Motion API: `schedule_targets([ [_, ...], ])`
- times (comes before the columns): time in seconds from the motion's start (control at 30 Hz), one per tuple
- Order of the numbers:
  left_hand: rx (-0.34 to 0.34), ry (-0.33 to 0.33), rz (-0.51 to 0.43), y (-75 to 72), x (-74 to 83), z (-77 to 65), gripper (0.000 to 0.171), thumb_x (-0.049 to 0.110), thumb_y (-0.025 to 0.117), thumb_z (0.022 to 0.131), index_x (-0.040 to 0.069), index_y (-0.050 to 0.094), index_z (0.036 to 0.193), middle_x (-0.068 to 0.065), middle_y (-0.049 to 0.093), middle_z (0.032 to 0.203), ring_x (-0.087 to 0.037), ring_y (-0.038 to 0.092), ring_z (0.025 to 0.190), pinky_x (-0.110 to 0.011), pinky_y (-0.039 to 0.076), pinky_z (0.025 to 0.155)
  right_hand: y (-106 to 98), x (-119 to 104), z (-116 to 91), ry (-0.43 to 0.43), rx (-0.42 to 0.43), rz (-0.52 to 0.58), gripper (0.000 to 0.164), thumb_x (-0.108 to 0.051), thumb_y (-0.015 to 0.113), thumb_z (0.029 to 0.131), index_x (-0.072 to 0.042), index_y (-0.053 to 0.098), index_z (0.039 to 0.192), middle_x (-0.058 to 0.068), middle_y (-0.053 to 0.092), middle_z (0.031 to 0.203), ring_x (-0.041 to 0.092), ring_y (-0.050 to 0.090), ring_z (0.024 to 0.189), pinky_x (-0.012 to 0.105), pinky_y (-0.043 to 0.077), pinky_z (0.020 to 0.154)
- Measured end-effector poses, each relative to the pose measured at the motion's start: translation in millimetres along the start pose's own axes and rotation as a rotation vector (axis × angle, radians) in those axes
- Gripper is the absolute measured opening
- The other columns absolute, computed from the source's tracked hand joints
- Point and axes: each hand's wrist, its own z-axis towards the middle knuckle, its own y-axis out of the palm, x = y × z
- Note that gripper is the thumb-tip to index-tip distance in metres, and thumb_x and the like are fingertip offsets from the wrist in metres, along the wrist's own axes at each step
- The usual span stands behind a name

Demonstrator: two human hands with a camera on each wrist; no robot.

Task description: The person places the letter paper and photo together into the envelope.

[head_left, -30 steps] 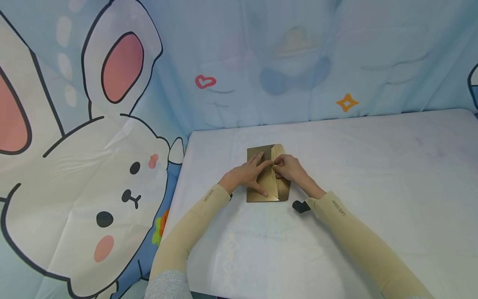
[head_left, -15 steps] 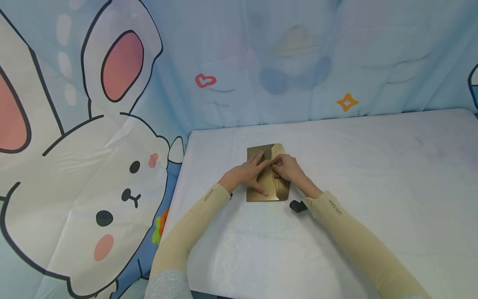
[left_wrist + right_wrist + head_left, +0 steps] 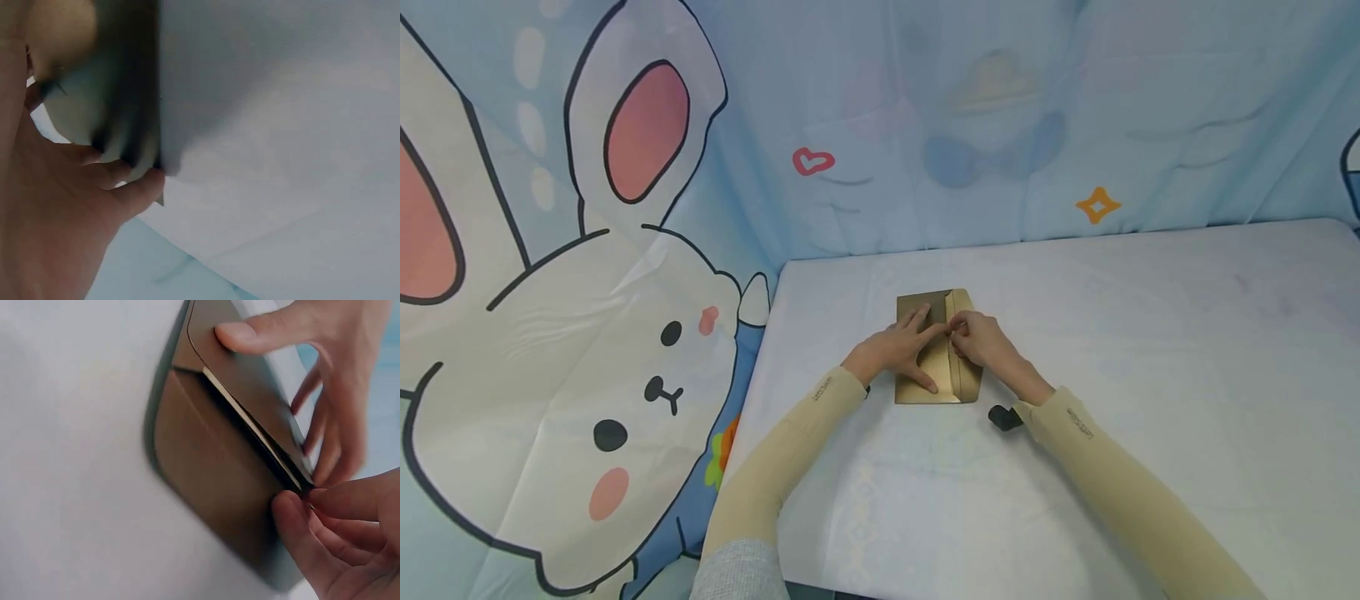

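A gold envelope (image 3: 937,368) lies on the white table with its flap (image 3: 206,469) folded out to the right. My left hand (image 3: 898,348) presses flat on the envelope body, fingers and thumb spread. Thumb and forefinger of my right hand (image 3: 983,340) pinch at the envelope's mouth, close to the left fingertips. Along that mouth, the right wrist view shows a thin pale edge (image 3: 250,428) running into the right fingertips; the inside is hidden. In the left wrist view, the left hand (image 3: 62,212) has its fingertips near the envelope's edge.
A white cloth covers the table (image 3: 1112,375). Behind it hangs a light blue curtain (image 3: 865,83), and a large printed rabbit (image 3: 647,417) fills the left side. A black wrist device (image 3: 1004,417) sits under the right wrist.
The right hand shifts slightly left and then back, still pinching at the mouth. The left hand and the envelope stay almost where they were.
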Motion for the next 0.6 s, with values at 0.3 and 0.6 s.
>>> schedule_targets([
  [0.3,-0.072,-0.044,0.014,-8.3,-3.9,-1.5,0.116,0.074,0.07,0.076,0.038,0.0,0.162,-0.014,-0.006,0.17,-0.036,0.003,0.157,-0.056,0.013,0.125,-26.3,21.0,-21.3,0.003,0.082,-0.02,0.037,-0.015,0.053,0.103,0.006,0.054,0.133,0.021,0.072,0.102,0.022,0.07,0.078,0.03,0.052,0.069],
  [0.6,0.07,-0.006,-0.112,-14.5,-25.9,-12.8,0.106,0.068,0.066,0.086,0.032,0.004,0.163,-0.013,-0.001,0.171,-0.032,0.004,0.158,-0.055,0.008,0.126,-58.0,34.4,-37.7,0.049,0.153,-0.058,0.037,-0.018,0.052,0.104,0.004,0.054,0.135,0.023,0.068,0.108,0.026,0.07,0.086,0.035,0.055,0.074],
])
